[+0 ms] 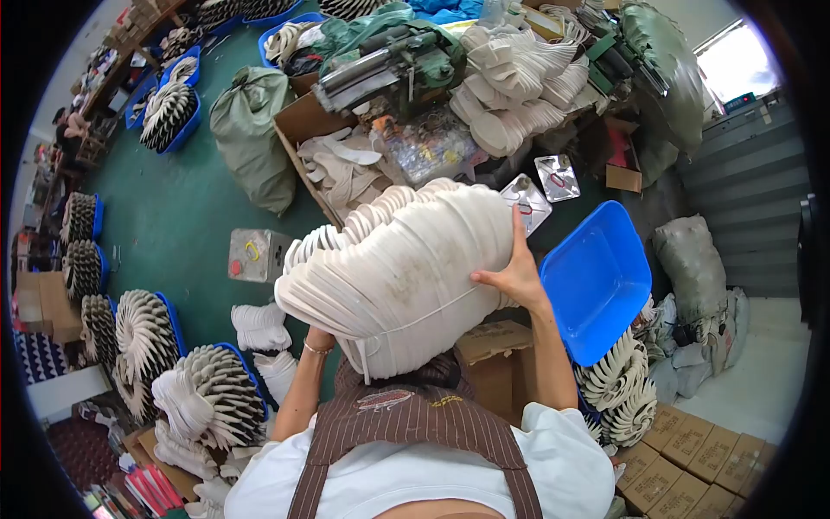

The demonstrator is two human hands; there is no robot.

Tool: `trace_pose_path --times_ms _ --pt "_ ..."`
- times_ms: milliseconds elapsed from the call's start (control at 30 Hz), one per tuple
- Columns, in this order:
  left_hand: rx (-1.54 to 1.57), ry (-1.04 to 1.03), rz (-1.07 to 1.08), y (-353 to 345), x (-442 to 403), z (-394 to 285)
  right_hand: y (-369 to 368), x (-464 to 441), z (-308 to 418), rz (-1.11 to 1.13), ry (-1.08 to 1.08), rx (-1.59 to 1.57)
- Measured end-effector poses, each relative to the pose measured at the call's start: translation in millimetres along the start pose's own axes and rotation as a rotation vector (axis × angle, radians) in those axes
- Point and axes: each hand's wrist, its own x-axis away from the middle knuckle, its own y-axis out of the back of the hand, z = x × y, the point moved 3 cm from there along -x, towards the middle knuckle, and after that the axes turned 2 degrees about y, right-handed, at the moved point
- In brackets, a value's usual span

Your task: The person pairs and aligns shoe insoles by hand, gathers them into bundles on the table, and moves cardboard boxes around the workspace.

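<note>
Insole bundle (402,268), white and strapped, held up between two hands at the middle of my view.

From my remote feed I judge the step in hand to be carrying or turning the bundle; my right hand (512,275) grips its right end, thumb across the face and forefinger extended; my left hand (320,337) is tucked under the near left end, its fingers hidden, so I cannot tell how they are set; the next move calls, I think, for even pressure from both sides so the layers stay together; below spreads a green floor (164,233); a blue tub (596,277) sits to the right, a roller machine (372,73) and a tied sack (251,134) on the far side, stacked cartons (692,458) near right.
</note>
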Motion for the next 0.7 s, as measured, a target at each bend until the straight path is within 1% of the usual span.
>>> trace_pose_path --times_ms 100,133,167,200,233,300,333,367,400,433,500,567,633,667,700 --pt "0.045 -0.024 0.037 -32 -76 -4 41 -47 7 -0.081 0.046 0.047" --pt "0.051 -0.016 0.05 -49 -101 -11 56 -63 12 -0.102 -0.005 -0.081" --pt "0.007 0.059 0.11 -68 -120 -14 75 -74 14 -0.103 -0.014 -0.064" --pt "-0.046 0.123 0.177 -87 -142 -17 95 -88 15 -0.14 0.009 0.023" --pt "-0.051 0.112 0.197 -104 -171 -22 115 -107 16 -0.187 0.042 0.104" --pt "-0.173 -0.096 0.318 -139 -201 -24 153 -139 27 -0.252 0.142 0.106" --pt "-0.179 -0.079 0.321 -151 -217 -22 173 -154 30 -0.252 0.12 0.1" --pt "-0.001 0.026 0.345 -164 -242 -20 190 -169 36 -0.257 0.105 0.05" --pt "0.176 0.128 0.369 -180 -268 -18 206 -185 39 -0.278 0.157 0.128" --pt "0.17 0.129 0.385 -203 -290 -21 223 -202 40 -0.298 0.211 0.21" --pt "0.111 -0.013 0.363 -250 -322 -27 256 -238 42 -0.308 0.229 0.229" --pt "0.132 -0.058 0.362 -285 -360 -25 291 -278 39 -0.304 0.253 0.248" --pt "-0.076 -0.316 0.432 -331 -387 -39 324 -323 36 -0.285 0.33 0.274" --pt "-0.591 -0.673 0.336 -333 -412 -28 337 -346 35 -0.264 0.341 0.295" --pt "-0.594 -0.689 0.326 -342 -434 -19 347 -370 24 -0.258 0.358 0.291"
